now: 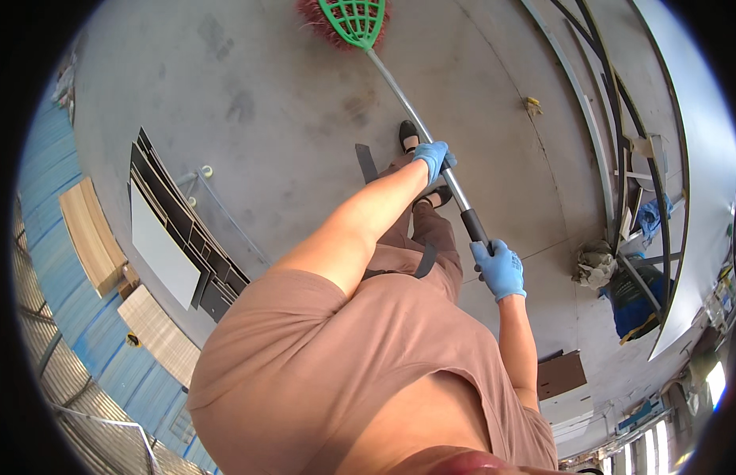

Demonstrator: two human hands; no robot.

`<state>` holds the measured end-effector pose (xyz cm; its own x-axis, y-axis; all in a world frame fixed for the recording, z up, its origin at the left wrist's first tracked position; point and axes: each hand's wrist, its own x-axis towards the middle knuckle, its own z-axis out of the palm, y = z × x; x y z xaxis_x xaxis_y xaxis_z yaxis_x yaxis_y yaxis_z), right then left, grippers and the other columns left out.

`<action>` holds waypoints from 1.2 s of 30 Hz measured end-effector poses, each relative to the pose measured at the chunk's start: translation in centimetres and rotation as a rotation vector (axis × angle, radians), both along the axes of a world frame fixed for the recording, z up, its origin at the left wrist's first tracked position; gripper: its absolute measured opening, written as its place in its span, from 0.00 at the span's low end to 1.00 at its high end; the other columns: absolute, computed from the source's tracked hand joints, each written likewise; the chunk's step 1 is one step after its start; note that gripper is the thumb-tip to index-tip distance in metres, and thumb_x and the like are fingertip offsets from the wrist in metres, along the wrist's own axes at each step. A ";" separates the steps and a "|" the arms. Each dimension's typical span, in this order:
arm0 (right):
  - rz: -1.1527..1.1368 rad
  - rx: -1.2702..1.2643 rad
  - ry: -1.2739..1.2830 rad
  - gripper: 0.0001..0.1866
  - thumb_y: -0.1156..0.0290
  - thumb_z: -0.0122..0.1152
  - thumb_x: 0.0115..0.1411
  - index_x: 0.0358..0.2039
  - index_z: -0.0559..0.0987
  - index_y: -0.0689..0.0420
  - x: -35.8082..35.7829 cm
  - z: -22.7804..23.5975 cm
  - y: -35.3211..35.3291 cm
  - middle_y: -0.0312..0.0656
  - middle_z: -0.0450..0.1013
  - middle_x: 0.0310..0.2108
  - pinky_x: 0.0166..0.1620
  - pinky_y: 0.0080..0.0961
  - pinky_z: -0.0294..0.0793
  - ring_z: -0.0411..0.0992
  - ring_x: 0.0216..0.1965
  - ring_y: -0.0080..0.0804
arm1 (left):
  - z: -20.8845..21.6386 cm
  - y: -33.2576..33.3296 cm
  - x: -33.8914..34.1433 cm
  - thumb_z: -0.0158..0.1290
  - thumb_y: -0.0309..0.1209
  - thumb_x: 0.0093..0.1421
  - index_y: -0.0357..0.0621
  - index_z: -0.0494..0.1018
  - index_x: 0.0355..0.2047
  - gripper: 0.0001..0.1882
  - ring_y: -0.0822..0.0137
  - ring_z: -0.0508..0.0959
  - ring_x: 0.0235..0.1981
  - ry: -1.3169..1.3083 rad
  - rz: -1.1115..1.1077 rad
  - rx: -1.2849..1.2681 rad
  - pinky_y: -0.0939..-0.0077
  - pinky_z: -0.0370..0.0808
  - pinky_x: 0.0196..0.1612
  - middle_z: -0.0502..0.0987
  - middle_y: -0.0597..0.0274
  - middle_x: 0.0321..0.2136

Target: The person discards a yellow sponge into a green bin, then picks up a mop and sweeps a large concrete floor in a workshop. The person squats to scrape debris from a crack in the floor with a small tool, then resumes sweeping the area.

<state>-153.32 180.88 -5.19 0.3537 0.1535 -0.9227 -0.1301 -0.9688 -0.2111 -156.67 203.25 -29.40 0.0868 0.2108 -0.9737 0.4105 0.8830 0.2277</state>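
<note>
A long-handled broom (401, 96) slants from the top of the view down toward my body. Its green slotted plastic head (353, 19) with dark red bristles rests at the far end, partly cut off by the edge of the view. My left hand (435, 159), in a blue glove, is closed around the metal pole midway, near my shoes. Lower down and to the right, my gloved right hand (501, 270) grips the pole's end by the black sleeve (473, 226).
Grey concrete floor (281, 142) lies around me, with a small yellow scrap (532, 105) on it. Stacked panels (170, 245) stand on a cart at left. Long metal strips (587, 119), crumpled paper (596, 264) and a dark bag (635, 297) are at right.
</note>
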 end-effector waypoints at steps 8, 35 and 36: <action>-0.151 0.039 0.063 0.27 0.46 0.55 0.64 0.41 0.80 0.62 -3.9 4.0 -7.2 0.43 0.81 0.25 0.34 0.29 0.77 0.79 0.22 0.31 | 3.9 -6.0 -1.6 0.54 0.35 0.65 0.42 0.73 0.39 0.09 0.60 0.83 0.25 -0.097 -0.260 -0.122 0.65 0.83 0.28 0.81 0.59 0.25; -1.309 0.034 0.109 0.25 0.69 0.61 0.57 0.56 0.72 0.63 -28.7 16.9 -22.1 0.42 0.75 0.31 0.26 0.26 0.76 0.77 0.25 0.27 | 14.1 -33.2 -10.6 0.44 0.26 0.63 0.44 0.67 0.24 0.09 0.64 0.75 0.19 -0.019 -0.829 -0.507 0.67 0.76 0.26 0.71 0.62 0.19; -1.400 0.040 0.099 0.25 0.70 0.61 0.58 0.55 0.72 0.63 -29.5 17.7 -21.8 0.42 0.75 0.30 0.25 0.25 0.76 0.77 0.25 0.27 | 14.9 -34.0 -11.3 0.45 0.26 0.63 0.44 0.68 0.25 0.08 0.65 0.76 0.19 -0.023 -0.879 -0.525 0.68 0.76 0.26 0.72 0.62 0.19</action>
